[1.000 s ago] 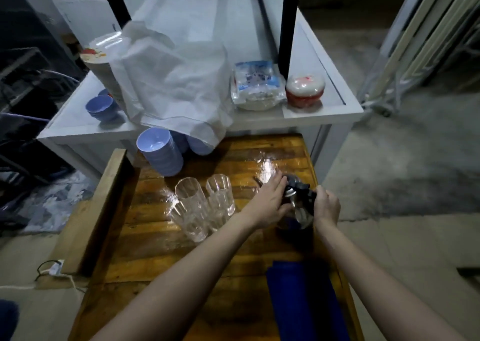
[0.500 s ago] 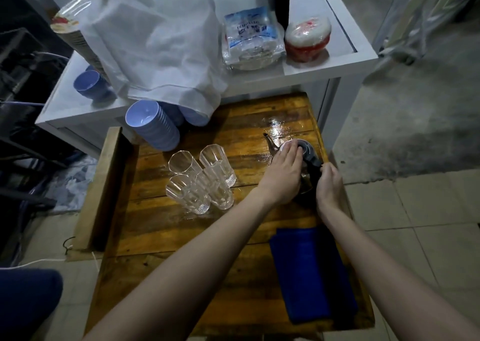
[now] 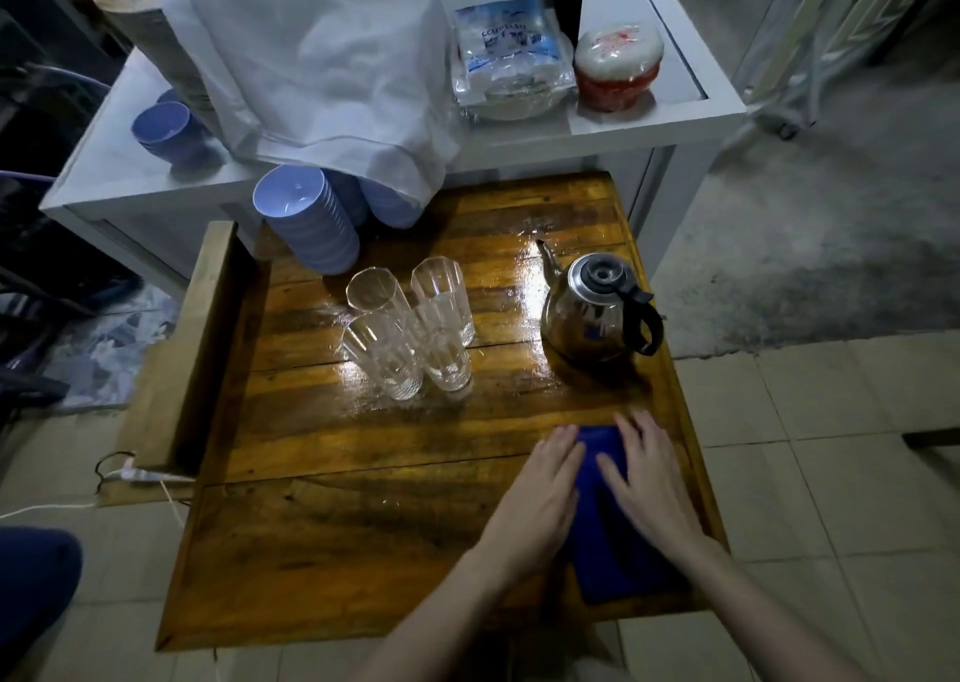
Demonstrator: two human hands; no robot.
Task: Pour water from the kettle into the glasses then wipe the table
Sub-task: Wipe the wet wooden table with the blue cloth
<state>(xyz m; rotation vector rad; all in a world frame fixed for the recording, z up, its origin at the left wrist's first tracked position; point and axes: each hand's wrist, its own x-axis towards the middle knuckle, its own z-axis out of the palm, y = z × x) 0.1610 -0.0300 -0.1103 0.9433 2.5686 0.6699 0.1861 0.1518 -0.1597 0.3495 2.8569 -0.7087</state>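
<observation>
A shiny metal kettle [image 3: 592,312] with a black handle stands alone at the right of the wet wooden table [image 3: 322,541], spout pointing away. Several clear tall glasses [image 3: 410,328] stand clustered at the table's middle. A folded blue cloth [image 3: 605,530] lies near the front right edge. My left hand [image 3: 540,499] rests flat on the cloth's left edge. My right hand [image 3: 644,478] lies flat on top of the cloth, fingers spread. Neither hand closes around anything.
A stack of blue bowls [image 3: 306,224] leans at the table's back left. Behind is a white table [image 3: 670,120] holding a white bag [image 3: 322,68], a packet [image 3: 509,57] and a red tub [image 3: 618,68]. A wooden board [image 3: 182,348] stands along the left side.
Both hands left the kettle and came back toward me, landing on the blue cloth. The kettle now stands free on the table.
</observation>
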